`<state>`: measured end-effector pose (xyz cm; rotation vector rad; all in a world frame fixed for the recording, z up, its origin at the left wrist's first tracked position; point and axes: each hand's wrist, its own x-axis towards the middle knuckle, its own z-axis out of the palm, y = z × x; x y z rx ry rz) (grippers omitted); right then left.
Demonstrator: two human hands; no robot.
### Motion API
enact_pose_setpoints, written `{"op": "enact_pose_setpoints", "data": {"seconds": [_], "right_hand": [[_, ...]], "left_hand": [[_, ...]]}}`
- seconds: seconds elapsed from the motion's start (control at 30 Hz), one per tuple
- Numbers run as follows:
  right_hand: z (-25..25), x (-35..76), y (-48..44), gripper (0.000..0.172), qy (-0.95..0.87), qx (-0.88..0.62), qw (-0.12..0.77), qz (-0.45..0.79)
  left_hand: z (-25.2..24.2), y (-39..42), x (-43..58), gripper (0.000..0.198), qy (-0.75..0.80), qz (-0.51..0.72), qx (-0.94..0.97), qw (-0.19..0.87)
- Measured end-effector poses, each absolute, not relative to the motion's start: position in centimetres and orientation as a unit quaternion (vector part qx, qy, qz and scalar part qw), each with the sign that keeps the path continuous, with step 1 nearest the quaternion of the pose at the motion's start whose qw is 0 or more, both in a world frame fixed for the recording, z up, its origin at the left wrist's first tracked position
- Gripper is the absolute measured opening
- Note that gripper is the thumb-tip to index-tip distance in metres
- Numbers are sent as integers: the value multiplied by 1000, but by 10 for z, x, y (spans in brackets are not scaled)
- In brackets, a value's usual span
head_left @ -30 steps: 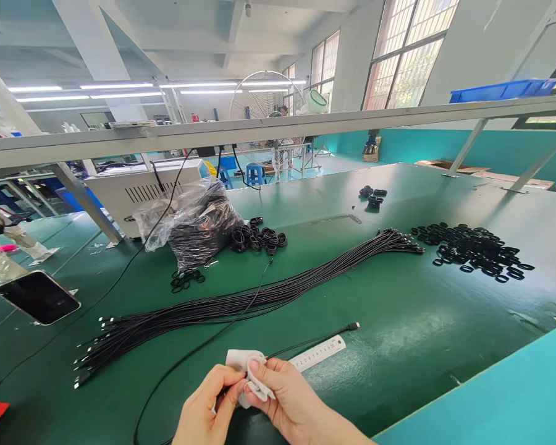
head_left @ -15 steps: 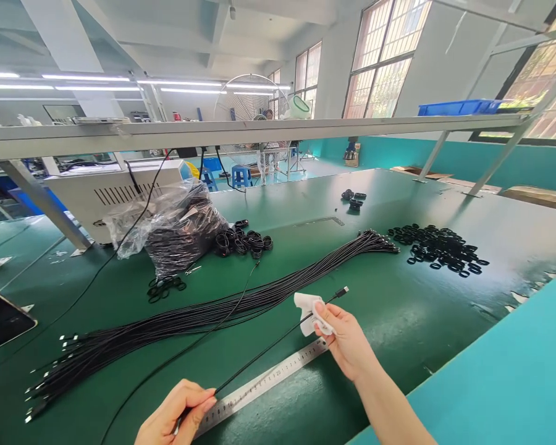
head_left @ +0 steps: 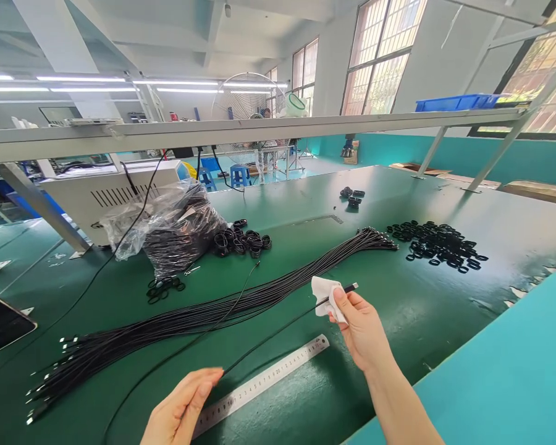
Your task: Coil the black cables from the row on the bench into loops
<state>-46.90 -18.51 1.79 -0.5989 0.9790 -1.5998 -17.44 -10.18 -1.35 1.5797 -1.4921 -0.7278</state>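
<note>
In my right hand (head_left: 364, 324) a folded white wipe (head_left: 324, 296) is pinched around a black USB cable (head_left: 273, 334), just below its plug. The plug's metal tip (head_left: 356, 286) sticks out past my fingers to the upper right. My left hand (head_left: 183, 405), low in the view, has its thumb and fingers closed on the same cable. Between the hands the cable runs fairly straight, above a steel ruler (head_left: 264, 383) lying on the green table. A thin stretch of cable (head_left: 152, 371) curves over the table behind my left hand.
A long bundle of black cables (head_left: 204, 315) lies across the table (head_left: 398, 346). Black rings or coils are piled at right (head_left: 438, 244), and more coiled pieces (head_left: 243, 241) sit beside a clear plastic bag (head_left: 176, 241). A phone (head_left: 2, 321) is at left. A shelf beam (head_left: 241, 128) crosses above.
My right hand has moved up and to the right with the wipe and the cable's plug end. My left hand has shifted slightly; its fingers look straighter.
</note>
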Motion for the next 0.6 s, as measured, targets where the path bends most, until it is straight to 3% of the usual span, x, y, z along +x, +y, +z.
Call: {"op": "enact_pose_setpoints", "data": {"seconds": [0.17,0.27,0.33,0.43,0.6], "right_hand": [[46,-459,-172,25,424,-498,362,-664],[58,-441,-162,13,317,-763,196,-528],[61,-428,-159,15,241,-875,61,-416],[59,-413,-157,18,183,-929,-83,-311],[61,-406,-154,18,131,-934,-148,-299]], "left_hand": [[20,-106,-185,59,-576,-302,636,416],[41,-110,-194,85,-578,-430,575,387],[52,-112,-203,93,-556,-550,517,347],[62,-111,-214,75,-533,-620,497,289],[59,-104,-219,60,-504,-675,479,246]]}}
